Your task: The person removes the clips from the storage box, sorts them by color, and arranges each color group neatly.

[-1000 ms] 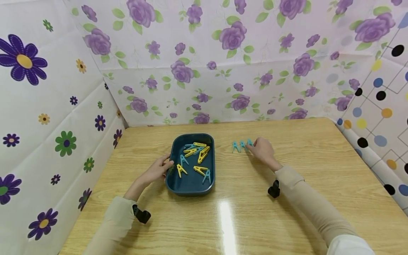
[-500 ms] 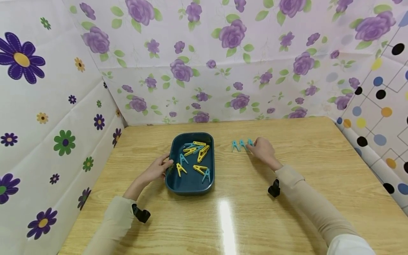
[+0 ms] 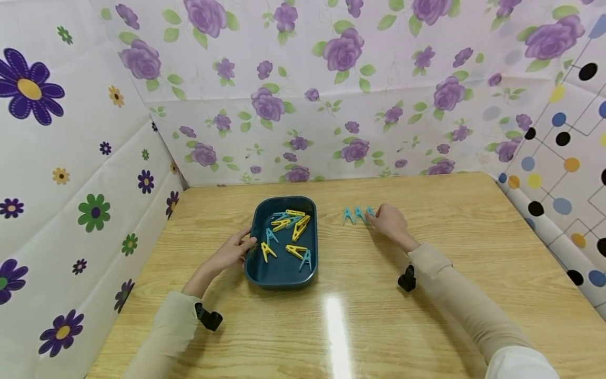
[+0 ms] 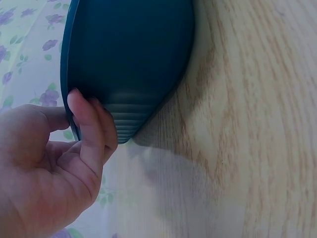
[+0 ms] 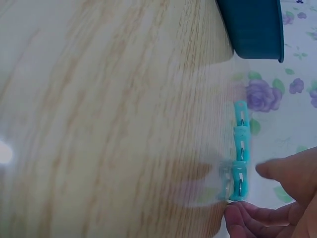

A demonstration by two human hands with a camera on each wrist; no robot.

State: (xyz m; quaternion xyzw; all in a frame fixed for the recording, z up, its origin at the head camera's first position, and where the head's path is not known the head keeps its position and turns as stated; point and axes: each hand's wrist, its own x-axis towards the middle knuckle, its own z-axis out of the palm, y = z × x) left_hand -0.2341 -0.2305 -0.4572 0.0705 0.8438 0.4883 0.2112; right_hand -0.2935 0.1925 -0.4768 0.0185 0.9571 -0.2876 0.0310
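My left hand (image 3: 230, 252) grips the left rim of a dark blue plastic tub (image 3: 279, 281). In the left wrist view, the fingers (image 4: 86, 124) curl over the tub wall (image 4: 124, 59), with the thumb on its other side. Yellow clothespins (image 3: 268, 252) and blue clothespins (image 3: 306, 260) lie in the tub. Three blue clothespins (image 3: 358, 214) form a row on the table right of it. My right hand (image 3: 392, 226) is at the rightmost one (image 5: 239, 183). In the right wrist view, fingertips (image 5: 237, 213) touch its end, while the thumb (image 5: 277, 171) stands slightly apart.
The wooden table (image 3: 369, 316) reaches back to a flower-print cloth (image 3: 284, 137). Patterned cloths also stand at the left (image 3: 94, 173) and right sides. A streak of light reflects off the table near the front.
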